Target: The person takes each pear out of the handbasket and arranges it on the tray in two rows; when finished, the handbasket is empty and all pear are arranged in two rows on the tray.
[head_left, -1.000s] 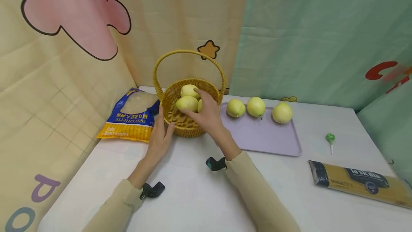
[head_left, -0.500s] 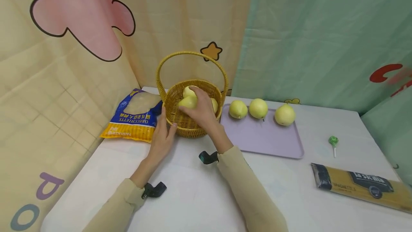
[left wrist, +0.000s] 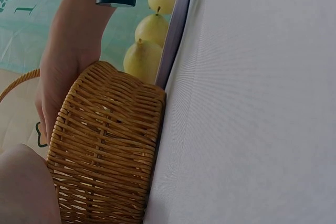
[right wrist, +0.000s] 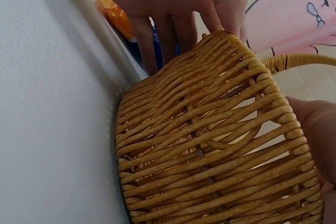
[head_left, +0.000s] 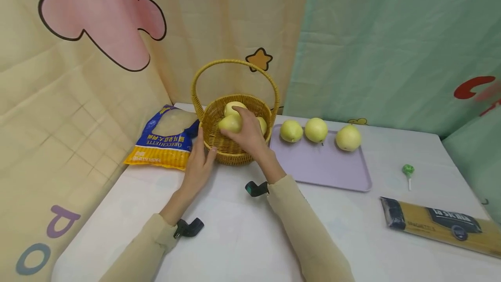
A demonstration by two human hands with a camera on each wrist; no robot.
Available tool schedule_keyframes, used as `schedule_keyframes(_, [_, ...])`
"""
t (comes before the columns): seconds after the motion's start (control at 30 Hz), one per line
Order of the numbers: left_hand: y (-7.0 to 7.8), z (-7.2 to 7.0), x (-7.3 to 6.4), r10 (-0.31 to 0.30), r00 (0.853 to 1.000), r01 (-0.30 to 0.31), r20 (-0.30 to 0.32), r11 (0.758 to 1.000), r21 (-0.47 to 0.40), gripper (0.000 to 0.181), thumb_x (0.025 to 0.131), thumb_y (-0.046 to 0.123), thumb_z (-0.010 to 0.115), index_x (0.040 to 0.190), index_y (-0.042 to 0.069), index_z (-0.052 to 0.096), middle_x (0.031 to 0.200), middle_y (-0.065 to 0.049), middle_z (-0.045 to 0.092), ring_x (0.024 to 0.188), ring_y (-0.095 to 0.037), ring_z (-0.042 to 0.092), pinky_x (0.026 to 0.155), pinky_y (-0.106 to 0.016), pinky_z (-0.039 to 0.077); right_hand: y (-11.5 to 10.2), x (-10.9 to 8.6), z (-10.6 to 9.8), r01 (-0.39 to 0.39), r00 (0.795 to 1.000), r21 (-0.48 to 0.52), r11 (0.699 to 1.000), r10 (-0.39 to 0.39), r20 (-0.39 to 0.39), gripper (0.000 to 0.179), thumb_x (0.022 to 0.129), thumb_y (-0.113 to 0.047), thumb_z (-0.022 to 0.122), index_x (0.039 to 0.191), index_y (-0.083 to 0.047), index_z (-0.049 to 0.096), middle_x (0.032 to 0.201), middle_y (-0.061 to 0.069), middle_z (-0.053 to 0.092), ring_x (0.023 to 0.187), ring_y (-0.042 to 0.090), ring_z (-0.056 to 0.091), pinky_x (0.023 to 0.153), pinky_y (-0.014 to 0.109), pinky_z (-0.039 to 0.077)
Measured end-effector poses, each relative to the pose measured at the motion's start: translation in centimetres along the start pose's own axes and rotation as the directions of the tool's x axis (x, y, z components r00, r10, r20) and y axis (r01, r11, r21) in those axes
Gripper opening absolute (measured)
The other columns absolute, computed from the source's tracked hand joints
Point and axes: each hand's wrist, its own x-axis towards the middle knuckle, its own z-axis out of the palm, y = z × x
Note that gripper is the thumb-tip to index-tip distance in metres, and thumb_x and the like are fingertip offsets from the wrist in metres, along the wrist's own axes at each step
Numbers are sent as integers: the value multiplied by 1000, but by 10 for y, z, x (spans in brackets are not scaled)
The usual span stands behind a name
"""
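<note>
A round wicker basket (head_left: 231,158) with a tall arched handle stands at the back of the table, pears inside. My right hand (head_left: 250,136) reaches over its front rim and holds a pear (head_left: 230,123) between thumb and fingers. Behind that lies a second pear (head_left: 234,107), and a third pear (head_left: 263,126) shows partly at the right. My left hand (head_left: 197,166) rests against the basket's left front, thumb at the rim. In the right wrist view, the left hand's fingers (right wrist: 167,38) extend straight down along the wicker wall; the right palm hides part of the basket's inside.
Right of the basket is a lilac tray (head_left: 328,171) with three pears (head_left: 316,129) along its back edge. A blue and yellow pasta bag (head_left: 164,138) lies at the left. Further right are a green lollipop (head_left: 408,169) and a spaghetti packet (head_left: 442,225). Curtains border the table.
My right hand has shifted slightly within the basket, its fingers now closer round the pear, and the right-hand pear shows on its other side. My left hand stays at the basket.
</note>
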Motion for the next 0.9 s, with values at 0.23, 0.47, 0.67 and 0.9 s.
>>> schedule_keyframes(0.23, [2,1,1,-7,1000,7,-2,1000,12,75,114,32,43,171,16,-3,177,-17,11,161,-41,19,129,-63,18,3,2,-1,22,998,-14,1000,-21,62,76,93,-32,83,157,-12,47,158,10,52,147,30,48,121,47,41])
schedule_keyframes(0.47, [2,0,1,-14,1000,14,4,1000,16,75,114,35,42,171,18,-4,177,-17,10,162,-41,18,129,-63,17,2,3,0,51,990,-118,992,-35,139,73,94,-30,82,156,-8,49,160,12,50,150,32,44,127,46,34])
schedule_keyframes(0.67, [3,-1,1,-15,1000,15,2,1000,16,76,114,35,42,171,18,-4,177,-16,10,161,-41,18,129,-63,18,-3,3,1,73,988,-227,971,-39,151,69,92,-30,85,151,-7,56,157,12,53,148,31,42,126,46,34])
schedule_keyframes(0.9, [3,0,0,-10,1000,10,5,1000,4,76,113,34,43,171,17,-3,177,-14,9,162,-39,17,130,-62,17,-5,0,2,74,985,-310,948,-21,172,69,90,-30,86,150,-11,57,152,10,58,146,32,43,122,45,38])
